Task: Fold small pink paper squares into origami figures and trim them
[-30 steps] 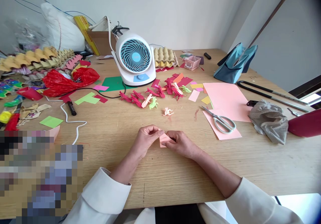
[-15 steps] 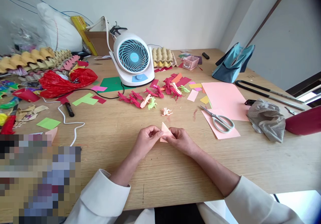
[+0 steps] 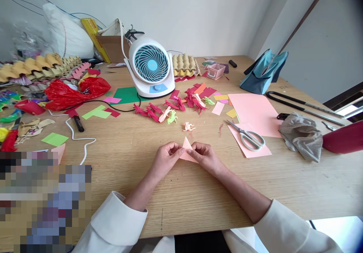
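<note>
1. Back wall: plain, off-white.
2. Right side: pale projecting wall section, then brown trim strip on a diagonal, greyer wall panel beyond.
3. Table: light wood, visible grain, dark marks near the front edge.
4. Dark frame at right edge, bright opening below it.
5. Light: soft, even.
</note>
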Motion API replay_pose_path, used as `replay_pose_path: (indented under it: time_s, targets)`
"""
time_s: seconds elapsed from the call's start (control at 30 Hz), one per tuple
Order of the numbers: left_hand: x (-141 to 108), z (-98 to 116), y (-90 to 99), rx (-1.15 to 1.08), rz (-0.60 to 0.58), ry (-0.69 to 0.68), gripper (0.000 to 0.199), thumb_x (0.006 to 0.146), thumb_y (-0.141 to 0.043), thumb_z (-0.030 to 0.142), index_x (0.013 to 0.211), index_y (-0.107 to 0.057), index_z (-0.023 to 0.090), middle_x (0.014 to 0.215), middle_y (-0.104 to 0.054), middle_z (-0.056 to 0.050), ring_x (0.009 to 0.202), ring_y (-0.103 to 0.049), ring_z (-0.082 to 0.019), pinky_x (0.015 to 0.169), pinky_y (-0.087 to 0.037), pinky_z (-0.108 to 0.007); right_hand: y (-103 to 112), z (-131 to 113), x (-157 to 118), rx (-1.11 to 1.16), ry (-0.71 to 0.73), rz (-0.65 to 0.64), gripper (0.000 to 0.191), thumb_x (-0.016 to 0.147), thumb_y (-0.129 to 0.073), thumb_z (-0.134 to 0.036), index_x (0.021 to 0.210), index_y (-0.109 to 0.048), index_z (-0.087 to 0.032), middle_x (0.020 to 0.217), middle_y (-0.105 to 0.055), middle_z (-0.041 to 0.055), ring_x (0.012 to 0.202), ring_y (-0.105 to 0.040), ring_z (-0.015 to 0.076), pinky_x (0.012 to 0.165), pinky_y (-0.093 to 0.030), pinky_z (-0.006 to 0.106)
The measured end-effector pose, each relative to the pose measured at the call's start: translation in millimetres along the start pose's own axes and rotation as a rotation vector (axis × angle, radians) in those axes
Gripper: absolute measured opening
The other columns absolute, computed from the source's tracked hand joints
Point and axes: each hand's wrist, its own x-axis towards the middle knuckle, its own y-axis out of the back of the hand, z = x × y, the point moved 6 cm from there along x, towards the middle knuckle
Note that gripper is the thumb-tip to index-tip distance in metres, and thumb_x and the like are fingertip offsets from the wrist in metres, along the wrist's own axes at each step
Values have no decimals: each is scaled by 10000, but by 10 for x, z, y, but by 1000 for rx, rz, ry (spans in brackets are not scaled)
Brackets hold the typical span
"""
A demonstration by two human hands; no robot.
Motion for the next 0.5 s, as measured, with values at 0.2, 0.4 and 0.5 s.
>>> replay_pose_path:
  time_s: [0.2, 0.4, 0.5]
  targets:
    - [6, 8, 37, 89, 11, -73, 280, 830, -634, 361, 664, -524, 163, 639, -481, 36, 619, -434, -102, 597, -358, -217, 21, -36, -19, 65, -28, 22, 442, 785, -637, -588, 694, -546, -165, 626, -471, -28, 571, -387, 97, 546, -299, 236]
    - [0, 32, 2, 53, -24, -80, 272, 861, -590, 363, 685, -518, 169, 643, -440, 46, 618, -407, -99, 596, -343, -212, 36, -16, -22, 84, -54, 43, 445, 769, -641, -599, 686, -552, -170, 600, -455, -34, 551, -374, 96, 525, -293, 234]
    - [-5, 45, 1, 53, -7, -76, 293, 853, -597, 365, 658, -500, 170, 624, -416, 50, 604, -383, -97, 584, -328, -213, 29, -21, -20, 61, -36, 35, 438, 788, -624, -593, 697, -550, -171, 621, -476, -26, 575, -397, 103, 542, -315, 236]
